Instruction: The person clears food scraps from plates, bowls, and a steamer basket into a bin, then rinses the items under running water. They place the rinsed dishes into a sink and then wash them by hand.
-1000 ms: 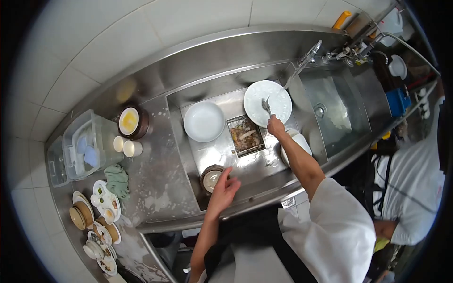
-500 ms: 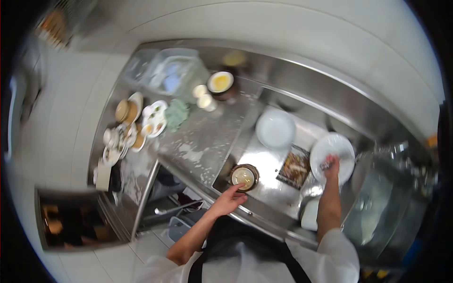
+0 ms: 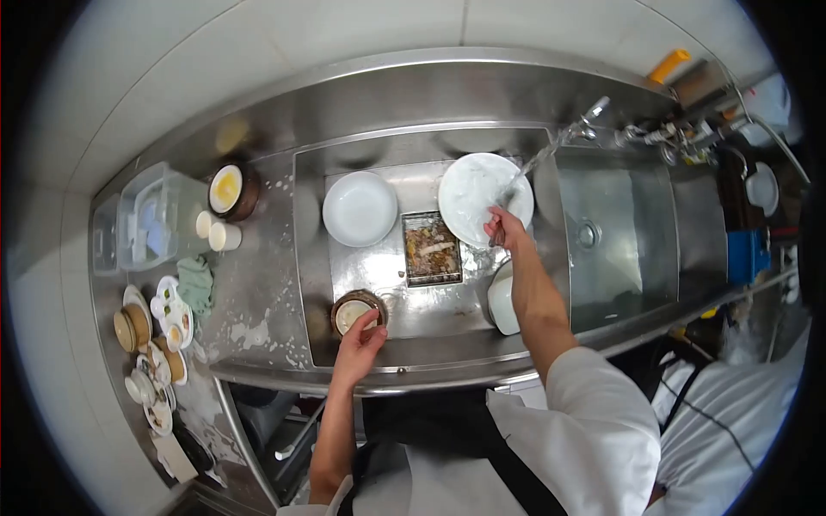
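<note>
My right hand (image 3: 508, 230) is over the lower right of a large white plate (image 3: 469, 193) in the sink, its fingers curled together; I cannot tell what is in them. Water from the tap (image 3: 594, 110) falls on this plate. My left hand (image 3: 360, 348) is open, fingertips overlapping the rim of a brown pot with a pale inside (image 3: 354, 308) at the sink's lower left. A smaller white plate (image 3: 360, 209) lies further back. Between the plates is a drain basket (image 3: 433, 249) full of food scraps. A white dish (image 3: 503, 301) stands beneath my right forearm.
Stacked used dishes (image 3: 155, 391) line the left counter beside a green cloth (image 3: 194, 285). Behind them are a clear plastic tub (image 3: 142, 215), two white cups (image 3: 225, 236) and a brown pot with yellow contents (image 3: 228, 191). A second basin (image 3: 615, 258) holds water. Another person's white sleeve (image 3: 731, 413) is at right.
The view has swung right and levelled, bringing the tap and second basin fully into sight. My right hand stays at the large plate's lower edge; my left hand stays near the brown pot.
</note>
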`<action>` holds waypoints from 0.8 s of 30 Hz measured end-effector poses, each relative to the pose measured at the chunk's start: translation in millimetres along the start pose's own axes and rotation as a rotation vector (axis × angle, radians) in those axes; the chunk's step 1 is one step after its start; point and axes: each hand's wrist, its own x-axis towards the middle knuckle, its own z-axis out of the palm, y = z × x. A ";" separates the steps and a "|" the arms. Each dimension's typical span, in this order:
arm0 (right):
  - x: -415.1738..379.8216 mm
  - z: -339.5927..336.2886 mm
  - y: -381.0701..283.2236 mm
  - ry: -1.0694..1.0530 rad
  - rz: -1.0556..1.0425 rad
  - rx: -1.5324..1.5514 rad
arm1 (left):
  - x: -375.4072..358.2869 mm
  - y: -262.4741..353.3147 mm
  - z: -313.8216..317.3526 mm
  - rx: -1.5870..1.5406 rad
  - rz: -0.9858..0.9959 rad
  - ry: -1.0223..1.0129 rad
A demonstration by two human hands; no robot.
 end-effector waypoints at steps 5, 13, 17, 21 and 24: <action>54.5 0.7 20.8 -0.650 0.206 0.212 | -18.2 -2.4 -6.5 0.101 0.043 0.065; -32.0 23.1 -84.3 -0.346 -0.116 -0.627 | 3.1 -8.4 -93.8 -0.035 0.287 0.344; -130.2 -40.4 -137.3 0.107 -0.275 -1.737 | -5.3 -32.6 -238.8 -0.148 0.425 0.962; -162.8 -42.3 -119.8 0.060 0.221 -1.709 | -13.9 -103.5 -410.5 -0.410 0.286 1.571; -182.1 47.7 -10.2 -0.302 0.342 -1.284 | -34.7 -112.6 -484.2 -0.549 0.046 1.640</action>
